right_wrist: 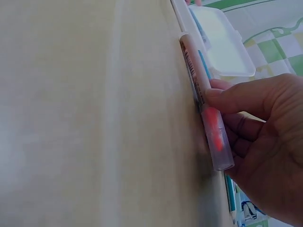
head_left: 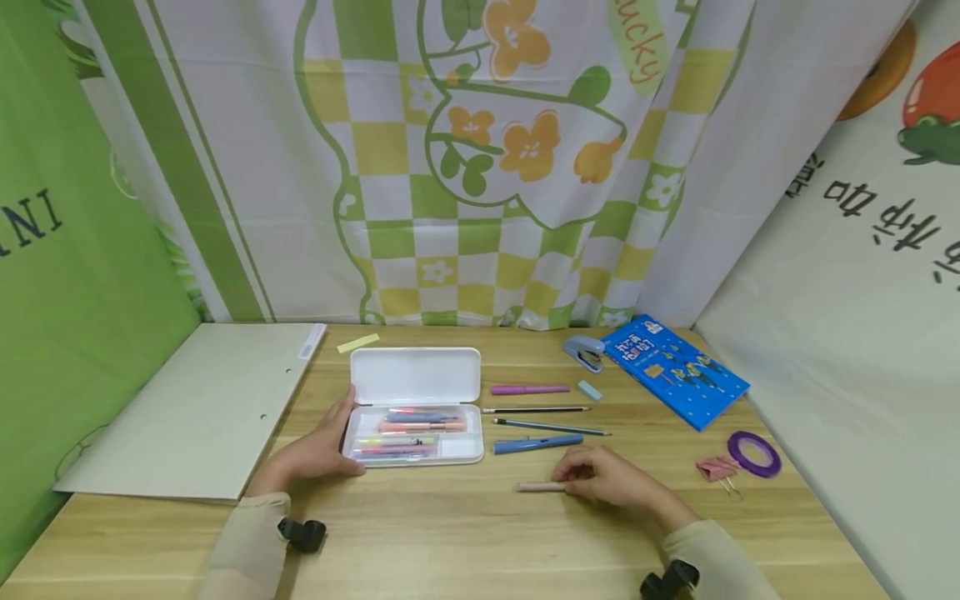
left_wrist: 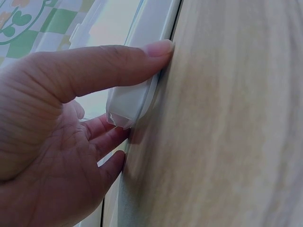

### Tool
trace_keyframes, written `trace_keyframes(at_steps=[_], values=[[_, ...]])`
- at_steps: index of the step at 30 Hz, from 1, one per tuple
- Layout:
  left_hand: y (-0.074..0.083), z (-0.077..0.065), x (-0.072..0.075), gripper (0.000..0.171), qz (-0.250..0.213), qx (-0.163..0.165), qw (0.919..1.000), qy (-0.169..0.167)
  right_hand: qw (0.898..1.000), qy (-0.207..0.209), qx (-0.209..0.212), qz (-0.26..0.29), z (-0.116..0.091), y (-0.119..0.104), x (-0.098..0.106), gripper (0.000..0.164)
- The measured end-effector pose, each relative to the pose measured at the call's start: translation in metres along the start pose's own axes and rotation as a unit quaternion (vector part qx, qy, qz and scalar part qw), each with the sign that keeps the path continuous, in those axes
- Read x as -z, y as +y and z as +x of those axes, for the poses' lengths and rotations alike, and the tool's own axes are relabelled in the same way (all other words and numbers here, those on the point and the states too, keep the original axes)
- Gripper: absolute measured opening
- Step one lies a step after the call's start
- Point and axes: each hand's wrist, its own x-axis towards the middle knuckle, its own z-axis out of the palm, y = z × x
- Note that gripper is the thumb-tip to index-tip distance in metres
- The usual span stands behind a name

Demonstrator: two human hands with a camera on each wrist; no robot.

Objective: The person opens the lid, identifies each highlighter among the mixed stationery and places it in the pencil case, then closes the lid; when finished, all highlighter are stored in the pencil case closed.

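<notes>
An open white pencil case lies with its lid raised at the back. Inside are several pens and a clear packet of colored sticks. My left hand grips the case's left end, its thumb at the front edge and its fingers along the side. In the left wrist view, the thumb overlaps the white case wall. My right hand pinches a pale pink marker between thumb and fingers, in front of the pen row. The right wrist view shows its clear cap over a red tip.
Right of the case lie a purple pen, two pencils, a blue pen and an eraser. Farther right are a stapler, blue book, binder clip and purple tape. A large board lies left.
</notes>
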Motion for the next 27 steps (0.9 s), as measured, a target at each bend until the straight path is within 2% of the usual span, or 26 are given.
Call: trace_keyframes(at_steps=[6, 12, 18, 27], values=[[0.0, -0.001, 0.0, 0.127, -0.003, 0.0, 1.0, -0.002, 0.999, 0.009, 0.019, -0.042, 0.017, -0.016, 0.004, 0.015], [0.001, 0.0, 0.0, 0.127, 0.0, -0.009, 1.0, 0.001, 0.992, 0.024, 0.09, -0.085, 0.052, -0.04, -0.001, 0.015], [0.001, 0.0, 0.001, 0.127, -0.003, -0.008, 1.0, 0.0, 0.988, 0.027, 0.138, -0.07, 0.094, -0.068, -0.024, 0.014], [-0.002, 0.001, -0.001, 0.127, -0.003, -0.012, 0.9999, 0.004, 0.984, 0.026, 0.161, -0.069, 0.147, -0.098, -0.071, 0.011]])
